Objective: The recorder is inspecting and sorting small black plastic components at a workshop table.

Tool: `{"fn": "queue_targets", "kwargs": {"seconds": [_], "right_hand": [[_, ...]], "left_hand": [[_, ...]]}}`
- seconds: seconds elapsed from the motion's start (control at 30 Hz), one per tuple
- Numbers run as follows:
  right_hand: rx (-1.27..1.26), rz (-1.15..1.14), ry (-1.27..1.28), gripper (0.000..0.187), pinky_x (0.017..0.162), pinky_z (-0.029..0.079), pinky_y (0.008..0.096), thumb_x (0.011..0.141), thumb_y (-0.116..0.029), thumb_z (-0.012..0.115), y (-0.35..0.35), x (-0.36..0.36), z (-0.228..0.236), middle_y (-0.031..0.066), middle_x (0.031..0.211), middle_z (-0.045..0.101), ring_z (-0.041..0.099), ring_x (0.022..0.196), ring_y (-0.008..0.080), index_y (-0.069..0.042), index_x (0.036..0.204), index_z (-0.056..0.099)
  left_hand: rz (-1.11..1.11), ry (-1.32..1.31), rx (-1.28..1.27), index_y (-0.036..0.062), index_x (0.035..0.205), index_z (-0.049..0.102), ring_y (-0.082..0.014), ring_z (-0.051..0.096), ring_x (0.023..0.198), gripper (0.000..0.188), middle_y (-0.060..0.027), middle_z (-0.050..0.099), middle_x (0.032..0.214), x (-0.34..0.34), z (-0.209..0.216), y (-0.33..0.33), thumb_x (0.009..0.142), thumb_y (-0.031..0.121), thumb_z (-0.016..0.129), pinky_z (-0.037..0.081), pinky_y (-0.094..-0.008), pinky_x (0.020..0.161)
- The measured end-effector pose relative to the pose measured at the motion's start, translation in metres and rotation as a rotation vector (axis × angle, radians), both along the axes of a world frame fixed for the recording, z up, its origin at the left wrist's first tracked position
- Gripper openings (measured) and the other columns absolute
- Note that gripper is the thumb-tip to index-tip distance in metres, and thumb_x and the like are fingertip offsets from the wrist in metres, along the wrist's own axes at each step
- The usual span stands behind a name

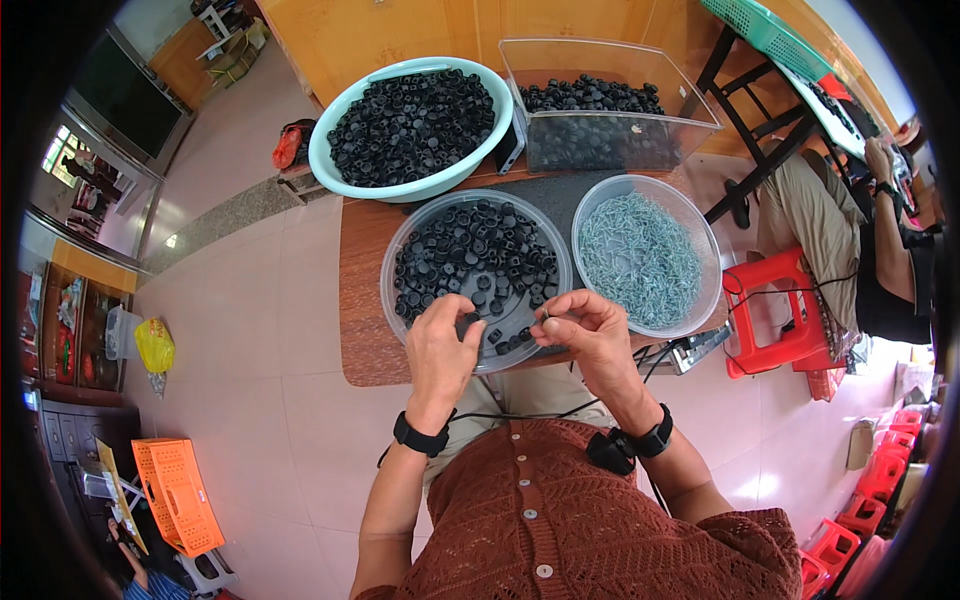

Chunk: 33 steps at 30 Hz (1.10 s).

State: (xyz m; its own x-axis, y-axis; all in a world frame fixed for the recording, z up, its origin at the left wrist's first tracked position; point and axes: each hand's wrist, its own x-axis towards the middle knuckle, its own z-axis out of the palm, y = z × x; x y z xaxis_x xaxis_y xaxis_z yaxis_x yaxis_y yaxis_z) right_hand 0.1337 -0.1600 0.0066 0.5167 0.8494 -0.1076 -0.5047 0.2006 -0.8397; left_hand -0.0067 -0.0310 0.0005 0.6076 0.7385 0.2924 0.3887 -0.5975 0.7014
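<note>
Black cap (467,322) pinched in left hand (439,342), facing unclear, right hand (592,338) grip pinching small piece (545,314), long axis indistinct

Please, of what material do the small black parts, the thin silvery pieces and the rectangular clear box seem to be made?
The small black parts: probably plastic or rubber, matte; dull black with soft highlights.
The thin silvery pieces: likely metal, shiny; bluish-grey with small glints.
The rectangular clear box: perhaps acrylic, possibly glass; smooth, see-through, bright edges.
</note>
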Motion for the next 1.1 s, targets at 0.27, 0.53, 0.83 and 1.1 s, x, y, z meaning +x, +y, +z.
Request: {"fn": "queue_targets", "kwargs": {"seconds": [0.27, 0.53, 0.83, 1.1], "right_hand": [[0.03, 0.049, -0.089, 0.015, 0.071, 0.056, 0.0271, 0.08, 0.005, 0.064, 0.001, -0.008, 0.019, 0.0075, 0.099, 0.059, 0.065, 0.083, 0.0171, 0.003, 0.094, 0.064], [-0.018, -0.021, -0.272, 0.016, 0.07, 0.055, 0.024, 0.079, 0.007, 0.064, 0.001, -0.026, 0.033, 0.0063, 0.098, 0.058, 0.063, 0.085, 0.0127, 0.004, 0.095, 0.064], [-0.004, -0.169, -0.796, 0.014, 0.064, 0.055, 0.0236, 0.075, 0.006, 0.067, 0.006, -0.033, 0.037, 0.0103, 0.089, 0.064, 0.064, 0.077, 0.0141, 0.003, 0.088, 0.066], [-0.065, -0.193, -0.973, 0.014, 0.058, 0.054, 0.0244, 0.073, 0.006, 0.068, 0.007, -0.033, 0.04, 0.0101, 0.085, 0.064, 0.065, 0.072, 0.0162, 0.002, 0.087, 0.067]], "left_hand": [[-0.208, -0.615, -1.063, -0.0027, 0.095, 0.059, -0.0168, 0.065, 0.083, 0.02, -0.0101, 0.063, 0.093, -0.012, 0.019, -0.004, 0.077, -0.008, 0.066, 0.054, -0.0264, 0.075], [-0.262, -0.683, -1.476, -0.0034, 0.112, 0.057, -0.023, 0.064, 0.096, 0.024, -0.0192, 0.062, 0.108, -0.018, 0.027, -0.009, 0.089, 0.005, 0.055, 0.054, -0.0304, 0.085], [-0.295, -0.69, -1.48, -0.0024, 0.11, 0.059, -0.0193, 0.064, 0.094, 0.024, -0.015, 0.064, 0.105, -0.02, 0.022, -0.011, 0.089, 0.009, 0.057, 0.054, -0.0287, 0.083], [-0.297, -0.683, -1.452, -0.0014, 0.109, 0.06, -0.0176, 0.064, 0.093, 0.022, -0.0132, 0.064, 0.105, -0.019, 0.024, -0.012, 0.089, 0.007, 0.058, 0.054, -0.0295, 0.084]]}}
